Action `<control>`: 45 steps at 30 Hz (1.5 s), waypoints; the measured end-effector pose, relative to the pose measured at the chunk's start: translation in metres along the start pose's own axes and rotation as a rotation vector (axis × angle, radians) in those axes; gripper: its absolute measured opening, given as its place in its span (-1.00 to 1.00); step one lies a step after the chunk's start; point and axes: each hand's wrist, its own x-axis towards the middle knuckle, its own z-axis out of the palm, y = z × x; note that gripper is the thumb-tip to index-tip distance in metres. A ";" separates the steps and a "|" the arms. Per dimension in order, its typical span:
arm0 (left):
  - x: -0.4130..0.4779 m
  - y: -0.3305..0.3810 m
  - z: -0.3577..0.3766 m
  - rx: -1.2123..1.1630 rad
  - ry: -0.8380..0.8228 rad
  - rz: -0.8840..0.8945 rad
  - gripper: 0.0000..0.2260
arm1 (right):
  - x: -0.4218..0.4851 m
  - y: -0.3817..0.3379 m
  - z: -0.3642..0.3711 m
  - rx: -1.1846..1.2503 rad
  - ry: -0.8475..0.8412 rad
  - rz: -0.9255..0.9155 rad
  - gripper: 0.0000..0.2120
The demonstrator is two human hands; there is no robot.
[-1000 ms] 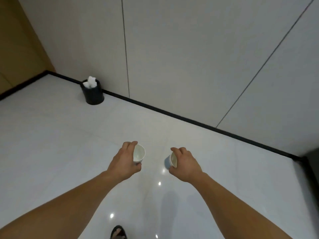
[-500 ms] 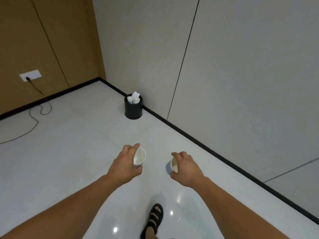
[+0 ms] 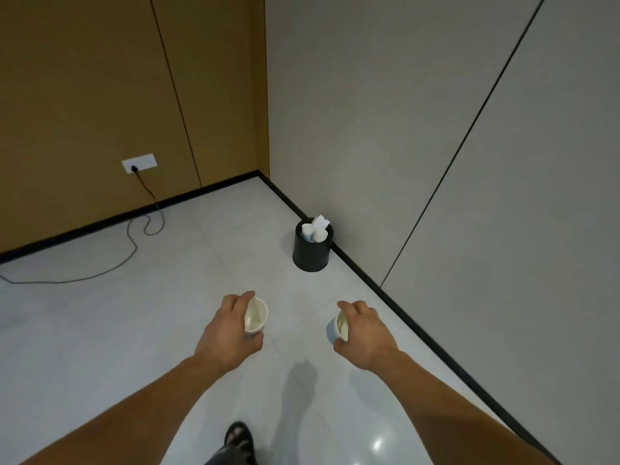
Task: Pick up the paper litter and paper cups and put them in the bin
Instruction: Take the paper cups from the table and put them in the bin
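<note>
My left hand (image 3: 228, 333) grips a white paper cup (image 3: 256, 316) with its mouth turned to the right. My right hand (image 3: 365, 333) grips a second paper cup (image 3: 337, 327), pale blue outside, with its mouth turned to the left. Both hands are held out in front of me above the floor. A black round bin (image 3: 311, 252) stands ahead against the right wall near the corner. White paper cups and crumpled paper (image 3: 316, 228) stick out of its top.
A black cable (image 3: 134, 243) runs from a wall socket (image 3: 139, 162) across the floor at the left. Black skirting (image 3: 402, 317) lines the grey wall on my right. My sandalled foot (image 3: 238, 443) shows at the bottom, on the glossy white floor tiles (image 3: 134, 330).
The view has swung left and the bin now lies ahead and closer, right of centre. Both hands keep the same hold on their cups.
</note>
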 end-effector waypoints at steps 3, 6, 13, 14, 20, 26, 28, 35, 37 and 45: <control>0.068 -0.004 -0.001 -0.001 0.005 0.035 -0.27 | 0.066 -0.004 -0.016 -0.028 0.023 -0.005 -0.25; 0.140 -0.002 -0.004 0.019 -0.021 0.102 -0.28 | 0.124 -0.008 -0.033 -0.008 0.050 0.027 -0.25; 0.297 0.024 -0.025 0.072 -0.112 0.273 -0.25 | 0.239 -0.008 -0.083 0.077 0.111 0.144 -0.23; 0.316 0.027 -0.025 0.091 -0.130 0.275 -0.26 | 0.251 -0.006 -0.085 0.087 0.095 0.158 -0.24; 0.431 0.051 -0.011 0.121 -0.168 0.295 -0.27 | 0.352 0.025 -0.106 0.085 0.066 0.179 -0.24; 0.534 0.071 -0.013 0.119 -0.163 0.224 -0.25 | 0.475 0.046 -0.146 0.090 0.042 0.125 -0.27; 0.569 0.078 -0.015 0.111 -0.157 0.201 -0.25 | 0.511 0.049 -0.159 0.068 0.024 0.080 -0.26; 0.679 0.086 0.005 0.099 -0.233 0.237 -0.26 | 0.607 0.060 -0.171 0.079 -0.033 0.103 -0.26; 0.718 0.080 0.019 0.100 -0.262 0.285 -0.27 | 0.634 0.064 -0.164 0.120 -0.041 0.157 -0.27; 0.861 0.024 0.108 0.091 -0.510 0.357 -0.22 | 0.736 0.079 -0.093 0.267 -0.062 0.454 -0.27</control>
